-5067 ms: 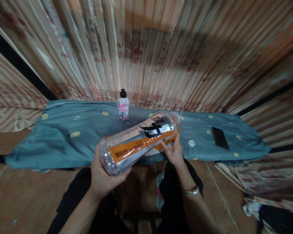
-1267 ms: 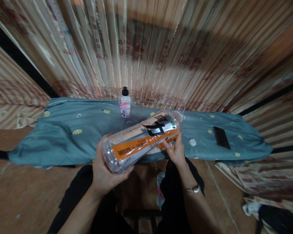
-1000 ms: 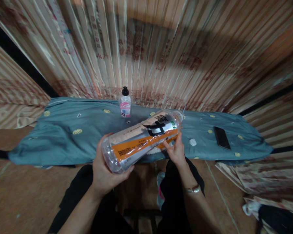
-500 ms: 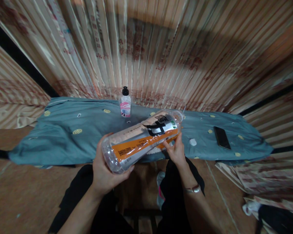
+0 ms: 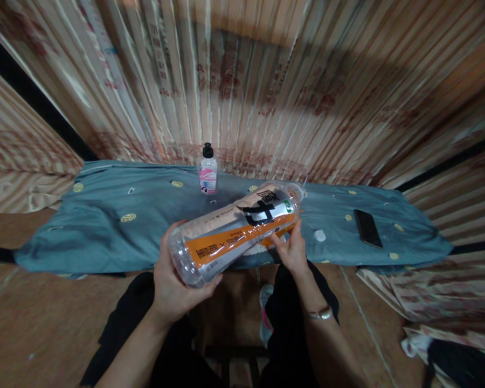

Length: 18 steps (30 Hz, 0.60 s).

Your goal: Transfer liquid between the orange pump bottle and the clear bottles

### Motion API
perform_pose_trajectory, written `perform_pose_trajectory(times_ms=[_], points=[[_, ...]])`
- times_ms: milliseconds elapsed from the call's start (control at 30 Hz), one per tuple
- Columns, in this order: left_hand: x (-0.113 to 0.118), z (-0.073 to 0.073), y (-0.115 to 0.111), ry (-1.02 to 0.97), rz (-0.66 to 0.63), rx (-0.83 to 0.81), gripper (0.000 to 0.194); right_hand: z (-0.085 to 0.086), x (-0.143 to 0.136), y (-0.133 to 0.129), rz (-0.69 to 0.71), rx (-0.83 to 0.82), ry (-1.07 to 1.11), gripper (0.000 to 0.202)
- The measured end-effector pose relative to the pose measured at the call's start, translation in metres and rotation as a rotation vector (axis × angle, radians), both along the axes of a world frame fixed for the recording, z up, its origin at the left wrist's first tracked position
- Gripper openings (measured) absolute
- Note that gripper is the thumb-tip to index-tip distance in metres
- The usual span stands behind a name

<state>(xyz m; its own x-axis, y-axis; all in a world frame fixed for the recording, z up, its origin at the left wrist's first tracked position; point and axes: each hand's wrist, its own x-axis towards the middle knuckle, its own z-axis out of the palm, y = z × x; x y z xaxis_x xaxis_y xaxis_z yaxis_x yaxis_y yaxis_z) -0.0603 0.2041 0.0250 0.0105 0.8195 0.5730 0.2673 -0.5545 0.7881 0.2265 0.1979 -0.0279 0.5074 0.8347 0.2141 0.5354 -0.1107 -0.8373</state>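
Note:
A large clear plastic bottle (image 5: 234,231) with an orange and black label lies tilted across the view, its neck toward the upper right. My left hand (image 5: 178,285) is wrapped round the bottle's base end. Near the neck, my right hand (image 5: 293,248) grips the lower side of the bottle, with a silver bracelet at the wrist. Behind the bottle, a small bottle (image 5: 208,175) with a black cap and pink label stands upright on the blue-green cloth (image 5: 105,226). A round white piece (image 5: 319,235) lies right of my right hand.
A dark phone (image 5: 367,227) lies on the cloth at the right. Striped curtains (image 5: 250,97) hang behind the covered table. Black poles (image 5: 36,97) slant at both sides. A dark bag (image 5: 461,361) sits on the floor at the lower right.

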Motion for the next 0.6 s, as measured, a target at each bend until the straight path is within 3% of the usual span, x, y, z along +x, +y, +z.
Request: perform_pose_trajectory(times_ms=[200,600], points=[[-0.0031,-0.0004,0.0000,0.015,-0.026,-0.064,0.090,-0.0010,0.0002,-0.0005,0.011,0.015,-0.021,0.094],[-0.0013,0.0010,0.0004,0.005,-0.019,-0.009,0.087,-0.0044,0.0008,-0.0009,-0.005,0.015,-0.048,0.091]])
